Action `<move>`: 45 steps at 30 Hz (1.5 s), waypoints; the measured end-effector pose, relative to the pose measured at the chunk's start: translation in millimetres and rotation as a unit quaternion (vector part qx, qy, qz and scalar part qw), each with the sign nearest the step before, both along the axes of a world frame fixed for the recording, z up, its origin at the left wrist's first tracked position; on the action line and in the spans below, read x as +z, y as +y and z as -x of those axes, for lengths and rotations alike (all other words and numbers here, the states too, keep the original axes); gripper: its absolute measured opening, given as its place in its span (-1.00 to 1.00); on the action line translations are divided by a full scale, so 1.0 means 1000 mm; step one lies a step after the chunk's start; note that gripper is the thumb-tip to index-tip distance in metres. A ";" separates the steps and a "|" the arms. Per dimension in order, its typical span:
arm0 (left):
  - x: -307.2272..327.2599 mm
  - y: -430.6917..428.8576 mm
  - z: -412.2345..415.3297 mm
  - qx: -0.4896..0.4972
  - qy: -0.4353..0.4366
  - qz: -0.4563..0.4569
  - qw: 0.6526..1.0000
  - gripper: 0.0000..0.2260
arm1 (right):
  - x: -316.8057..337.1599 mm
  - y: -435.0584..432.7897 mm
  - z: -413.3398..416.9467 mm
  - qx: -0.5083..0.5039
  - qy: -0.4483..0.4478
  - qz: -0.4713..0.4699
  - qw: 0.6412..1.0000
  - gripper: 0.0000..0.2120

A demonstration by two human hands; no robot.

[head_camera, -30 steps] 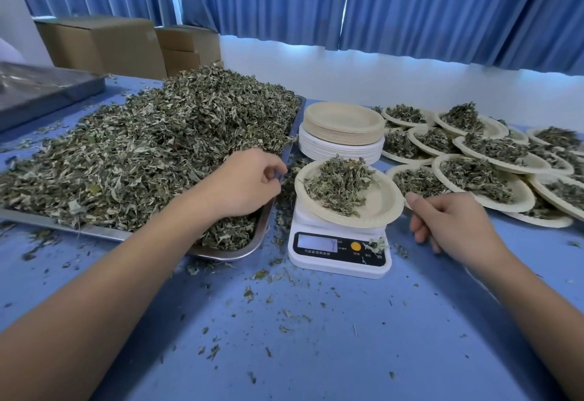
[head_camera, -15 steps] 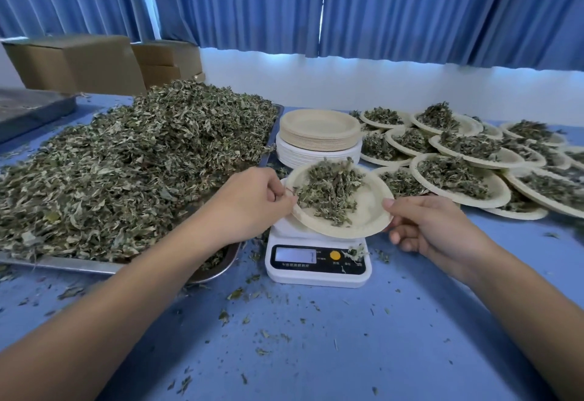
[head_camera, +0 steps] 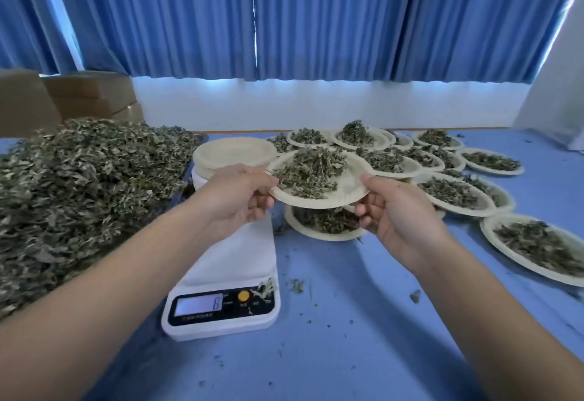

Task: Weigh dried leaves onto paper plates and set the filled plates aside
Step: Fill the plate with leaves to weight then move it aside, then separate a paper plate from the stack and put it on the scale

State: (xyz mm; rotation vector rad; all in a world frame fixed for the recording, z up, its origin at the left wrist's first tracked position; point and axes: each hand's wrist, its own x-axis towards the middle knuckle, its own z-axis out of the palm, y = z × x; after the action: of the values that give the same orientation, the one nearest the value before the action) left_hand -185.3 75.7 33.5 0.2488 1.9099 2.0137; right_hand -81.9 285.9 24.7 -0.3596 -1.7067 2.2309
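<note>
A paper plate (head_camera: 344,192) heaped with dried leaves hangs in the air above the table, just past the white scale (head_camera: 234,261). My left hand (head_camera: 235,193) pinches its left rim and my right hand (head_camera: 395,211) grips its right rim. The scale's platform is bare and its display is lit. A big heap of dried leaves (head_camera: 82,185) fills the tray on the left. Behind the lifted plate stands a stack of empty plates (head_camera: 234,152). Another filled plate (head_camera: 319,230) lies directly below the one I hold.
Several filled plates (head_camera: 455,192) overlap across the right half of the blue table (head_camera: 347,337), one close at the right edge (head_camera: 537,246). Leaf crumbs dot the cloth around the scale. Cardboard boxes (head_camera: 88,94) stand at the back left under blue curtains.
Both hands have lifted the filled plate off the scale and carried it up and to the right, over the filled plates. The camera has tilted up and shifted right.
</note>
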 end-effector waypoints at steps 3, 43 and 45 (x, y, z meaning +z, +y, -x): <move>0.010 0.049 0.016 -0.023 -0.012 0.009 1.000 -0.88 | 0.005 0.034 0.002 -0.054 0.007 0.007 0.998 -0.86; 0.033 0.450 0.270 -0.180 0.164 0.355 0.903 -0.67 | -0.015 0.411 0.246 -0.280 -0.313 -0.307 0.854 -0.67; 0.041 0.438 0.265 -0.189 0.174 0.347 0.902 -0.71 | -0.010 0.400 0.240 -0.307 -0.302 -0.335 0.838 -0.64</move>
State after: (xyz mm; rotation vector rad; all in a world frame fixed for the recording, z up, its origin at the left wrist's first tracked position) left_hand -450.2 514.1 74.5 0.7504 2.4213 0.9975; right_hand -321.9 685.9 14.7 -1.2977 -2.1120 1.0107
